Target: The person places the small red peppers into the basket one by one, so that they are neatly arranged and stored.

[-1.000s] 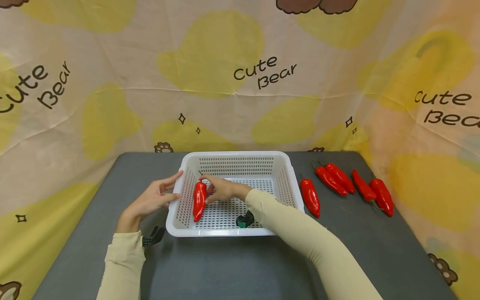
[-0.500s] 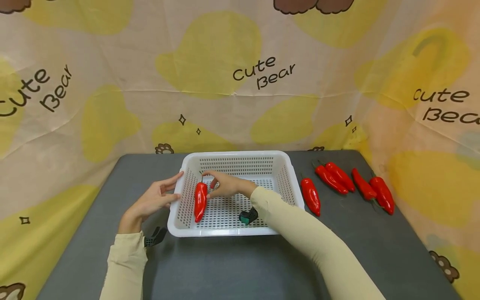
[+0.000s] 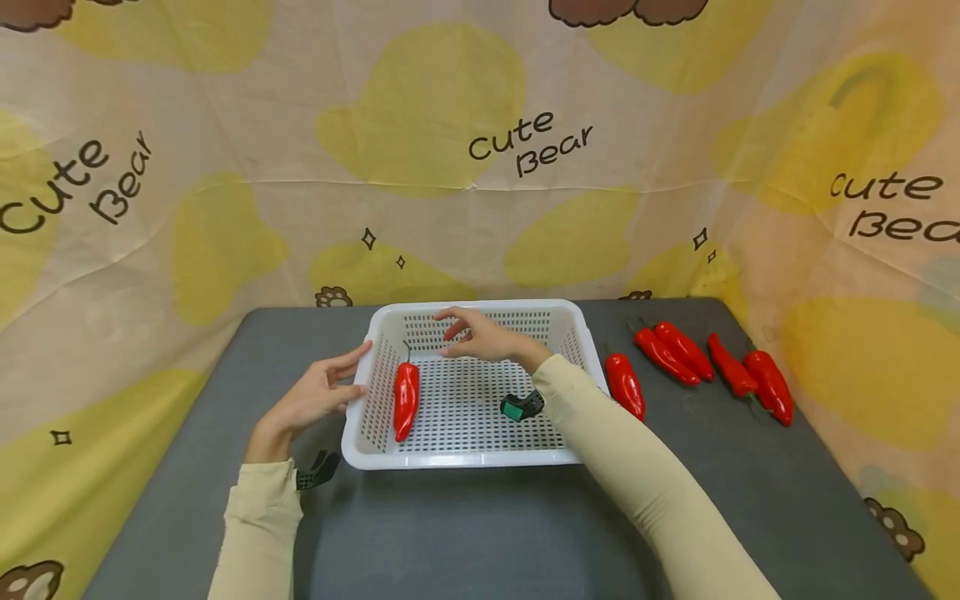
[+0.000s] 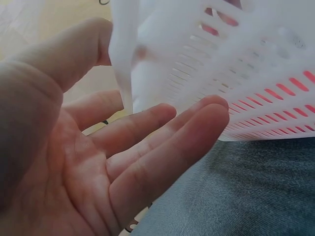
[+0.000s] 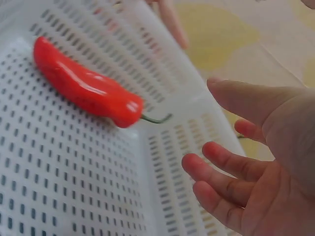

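Observation:
A single red chili pepper (image 3: pixel 407 402) lies lengthwise along the left side of the white plastic basket (image 3: pixel 480 459), its green stem toward the back. My right hand (image 3: pixel 483 337) hovers over the basket's back part, fingers loosely bent and holding nothing. In the right wrist view the pepper (image 5: pixel 86 88) lies apart from my right hand (image 5: pixel 266 162). At the basket's left rim, my left hand (image 3: pixel 318 396) touches the outside with its fingertips. The left wrist view shows my left hand (image 4: pixel 98 162) with extended fingers beside the slotted wall (image 4: pixel 197 64), through which red shows.
Several more red peppers lie on the grey table (image 3: pixel 480 533) right of the basket: one pepper (image 3: pixel 625 383) beside its wall, a pair (image 3: pixel 665 357) behind, and another pair (image 3: pixel 768 387) near the right edge. A printed cloth (image 3: pixel 420 108) hangs behind.
My right hand has let go of the pepper in the basket and moved up, back and to the right. The pepper stays at the left side. My left hand remains at the rim.

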The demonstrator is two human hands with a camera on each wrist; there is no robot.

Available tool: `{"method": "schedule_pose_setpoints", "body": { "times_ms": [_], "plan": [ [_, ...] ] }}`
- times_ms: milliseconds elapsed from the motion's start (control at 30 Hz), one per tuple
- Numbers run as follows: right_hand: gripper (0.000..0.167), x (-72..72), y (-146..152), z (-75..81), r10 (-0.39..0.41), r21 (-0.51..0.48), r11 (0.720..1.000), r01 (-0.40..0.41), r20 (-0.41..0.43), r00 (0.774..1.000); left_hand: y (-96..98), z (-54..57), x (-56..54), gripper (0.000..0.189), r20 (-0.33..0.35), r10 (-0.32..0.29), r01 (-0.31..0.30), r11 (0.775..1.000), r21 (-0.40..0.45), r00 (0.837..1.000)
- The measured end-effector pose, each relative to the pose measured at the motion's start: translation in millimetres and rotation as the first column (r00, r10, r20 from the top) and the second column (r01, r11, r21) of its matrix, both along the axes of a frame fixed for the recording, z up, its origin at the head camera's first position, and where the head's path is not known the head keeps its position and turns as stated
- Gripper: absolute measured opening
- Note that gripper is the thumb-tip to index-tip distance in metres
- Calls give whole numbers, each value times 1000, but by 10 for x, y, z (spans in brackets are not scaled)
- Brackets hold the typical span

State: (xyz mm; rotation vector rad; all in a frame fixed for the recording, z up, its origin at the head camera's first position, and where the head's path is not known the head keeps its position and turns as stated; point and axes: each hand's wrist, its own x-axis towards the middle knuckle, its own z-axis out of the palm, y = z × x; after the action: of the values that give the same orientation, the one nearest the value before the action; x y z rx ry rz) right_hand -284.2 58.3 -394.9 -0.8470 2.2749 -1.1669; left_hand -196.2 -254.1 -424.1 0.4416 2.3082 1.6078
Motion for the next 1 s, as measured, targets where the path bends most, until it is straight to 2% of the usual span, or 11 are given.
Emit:
{"method": "schedule_pose_setpoints", "body": {
  "times_ms": [367, 633, 767, 1000],
  "plan": [
    [58, -78, 233, -4, -66, -63, 996, 67, 18, 998, 9, -16, -18, 75, 2, 7, -7, 1000, 7, 1000],
    [56, -29, 347, 12, -80, -101, 991, 88, 83, 993, -11, -34, 1, 75, 4, 0, 0, 1000, 7, 1000],
    [53, 11, 444, 93, -104, -157, 980, 119, 101, 989, -5, -43, 3, 75, 6, -2, 2, 1000, 17, 1000],
    [49, 113, 714, 336, -147, -241, 957, 164, 85, 985, 0, -17, -22, 76, -5, 5, -5, 1000, -3, 1000]
  ]
}}
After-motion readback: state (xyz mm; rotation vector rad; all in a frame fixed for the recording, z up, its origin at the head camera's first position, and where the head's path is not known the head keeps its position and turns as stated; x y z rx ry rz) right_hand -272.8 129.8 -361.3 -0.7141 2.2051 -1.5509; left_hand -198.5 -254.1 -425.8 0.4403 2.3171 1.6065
